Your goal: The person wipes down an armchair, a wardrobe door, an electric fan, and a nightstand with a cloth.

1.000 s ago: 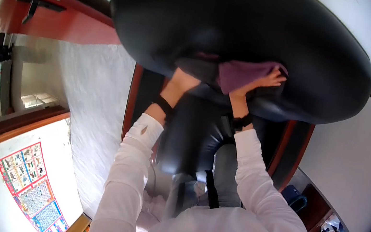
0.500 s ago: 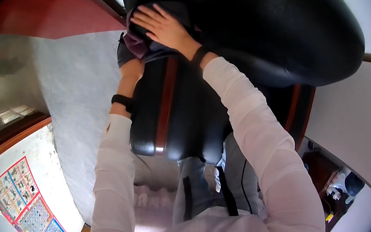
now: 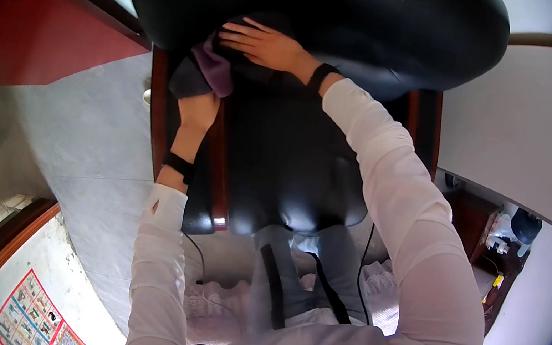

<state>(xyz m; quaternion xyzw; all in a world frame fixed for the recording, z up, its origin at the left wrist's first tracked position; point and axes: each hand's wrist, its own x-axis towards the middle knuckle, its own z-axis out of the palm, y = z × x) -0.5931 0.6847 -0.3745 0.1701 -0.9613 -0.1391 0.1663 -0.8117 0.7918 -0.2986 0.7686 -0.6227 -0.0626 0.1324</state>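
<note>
A dark grey and purple cloth [image 3: 214,70] lies bunched against a black leather chair [image 3: 291,168] with reddish-brown wooden strips. My left hand [image 3: 197,111] is at the cloth's lower end; its fingers are hidden under the fabric. Flat on the dark part of the cloth, near the base of the backrest, rests my right hand [image 3: 265,46], fingers stretched out. Both wrists wear black bands.
A red surface [image 3: 50,50] is at the upper left, above a grey floor [image 3: 108,139]. On the right stands a white panel [image 3: 515,124], with a brown cabinet [image 3: 465,220] below. A poster [image 3: 37,315] hangs at the lower left.
My right hand has moved slightly right and down with the cloth under it. My left hand has shifted a little down. The view has turned, so the chair sits further left.
</note>
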